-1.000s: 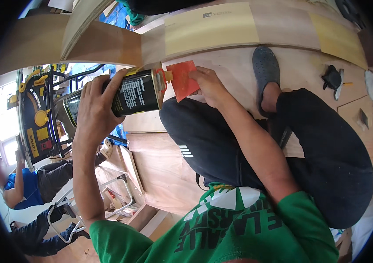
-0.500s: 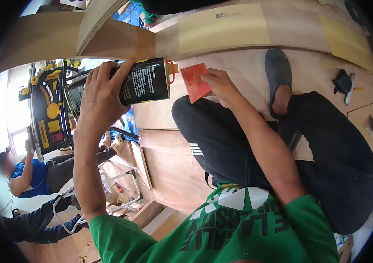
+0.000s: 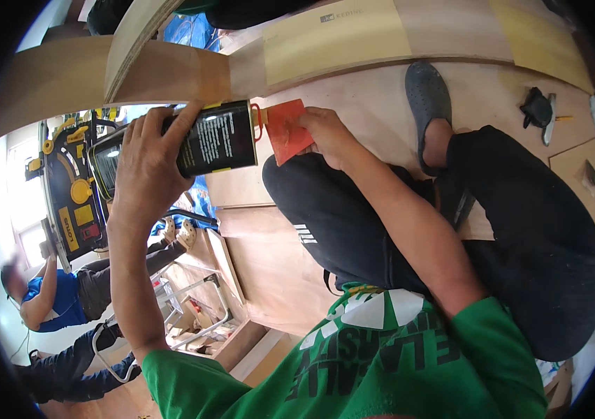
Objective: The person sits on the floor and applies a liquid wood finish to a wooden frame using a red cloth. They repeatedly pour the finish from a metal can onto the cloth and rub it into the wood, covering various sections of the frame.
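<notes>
My left hand point(image 3: 149, 164) grips a black rectangular metal can point(image 3: 217, 136), tilted almost horizontal, its red handle and short spout pointing right. My right hand point(image 3: 329, 136) pinches a thin red square piece point(image 3: 283, 131), of a material I cannot make out, held right at the spout's mouth. Whether the piece touches the spout or anything flows onto it is not clear. Both are above my bent dark-trousered leg point(image 3: 311, 195).
Plywood boards point(image 3: 332, 35) run along the top. A black-and-yellow saw point(image 3: 74, 195) and a person in blue point(image 3: 53, 307) are at left, another person's legs below, beside an aluminium frame point(image 3: 199, 328). Small dark tools point(image 3: 535, 112) lie at right, near my foot in a grey clog point(image 3: 426, 91).
Half a second ago a small gap showed between spout and red piece; now they meet or overlap, as a second ago. The whole view has shifted slightly. Both hands keep their holds.
</notes>
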Available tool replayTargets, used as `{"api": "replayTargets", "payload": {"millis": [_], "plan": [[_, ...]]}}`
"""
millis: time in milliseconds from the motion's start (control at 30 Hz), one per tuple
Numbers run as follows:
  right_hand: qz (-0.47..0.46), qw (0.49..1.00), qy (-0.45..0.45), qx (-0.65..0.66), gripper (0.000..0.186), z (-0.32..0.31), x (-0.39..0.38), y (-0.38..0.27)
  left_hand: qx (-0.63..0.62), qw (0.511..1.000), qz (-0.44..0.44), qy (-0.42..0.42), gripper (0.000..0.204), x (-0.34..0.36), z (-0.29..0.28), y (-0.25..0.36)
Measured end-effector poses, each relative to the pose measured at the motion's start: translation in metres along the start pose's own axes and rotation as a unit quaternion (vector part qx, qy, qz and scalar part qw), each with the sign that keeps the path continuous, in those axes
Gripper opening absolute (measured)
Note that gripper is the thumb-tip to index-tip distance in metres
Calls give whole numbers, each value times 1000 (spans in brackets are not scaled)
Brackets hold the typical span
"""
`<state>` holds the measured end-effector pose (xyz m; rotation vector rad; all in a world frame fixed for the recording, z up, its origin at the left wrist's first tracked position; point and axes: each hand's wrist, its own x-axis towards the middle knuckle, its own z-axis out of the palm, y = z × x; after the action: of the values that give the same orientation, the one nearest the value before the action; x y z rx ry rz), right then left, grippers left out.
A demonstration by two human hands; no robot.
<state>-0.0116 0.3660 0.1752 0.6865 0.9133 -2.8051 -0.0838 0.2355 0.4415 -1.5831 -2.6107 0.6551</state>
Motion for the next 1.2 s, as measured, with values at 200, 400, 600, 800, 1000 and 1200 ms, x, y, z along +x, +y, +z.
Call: {"api": "replayTargets", "payload": {"millis": [200, 400, 600, 800, 1000, 1200], "plan": [[-14, 1000, -6, 20, 26, -4, 1, 3, -12, 999, -32, -24, 93, -1, 5, 1], [-6, 1000, 11, -20, 26, 3, 0, 4, 3, 999, -42, -30, 93, -4, -2, -2], [-12, 1000, -16, -23, 26, 5, 0, 9, -13, 998, -45, -42, 93, -5, -3, 2], [4, 1000, -10, -20, 27, 5, 1, 10, -10, 998, -47, -47, 95, -5, -5, 1], [-1, 1000, 0, 10, 25, 8, -1, 10, -19, 998, -41, -43, 97, -6, -6, 2], [4, 1000, -1, 18, 25, 8, -2, 12, -18, 998, -37, -44, 98, -6, -7, 1]]}}
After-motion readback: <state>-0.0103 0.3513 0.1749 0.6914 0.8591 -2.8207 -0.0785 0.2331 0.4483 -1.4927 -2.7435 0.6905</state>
